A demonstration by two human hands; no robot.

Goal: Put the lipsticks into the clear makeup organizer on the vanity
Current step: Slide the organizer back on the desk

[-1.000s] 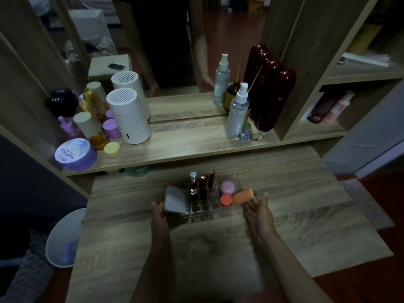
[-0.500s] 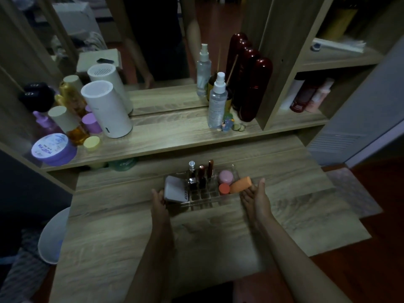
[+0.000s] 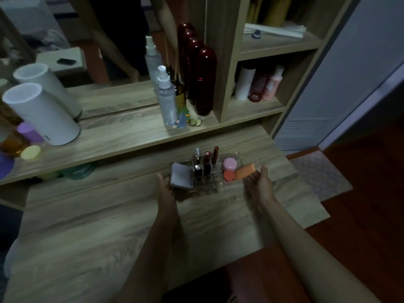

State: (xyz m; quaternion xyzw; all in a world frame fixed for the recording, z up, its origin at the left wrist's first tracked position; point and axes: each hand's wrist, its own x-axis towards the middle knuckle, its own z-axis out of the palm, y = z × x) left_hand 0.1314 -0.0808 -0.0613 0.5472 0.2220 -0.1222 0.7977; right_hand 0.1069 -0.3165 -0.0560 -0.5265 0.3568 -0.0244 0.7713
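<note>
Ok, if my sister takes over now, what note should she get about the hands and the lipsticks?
Left hand: open, at the left end of the clear organizer, by the white compact.
Right hand: open, at its right end, near the orange sponge.
Neither hand holds a lipstick.
Done: lipsticks stand upright in the middle slots.
Left: no loose lipstick shows on the vanity top; maybe just position the organizer.
</note>
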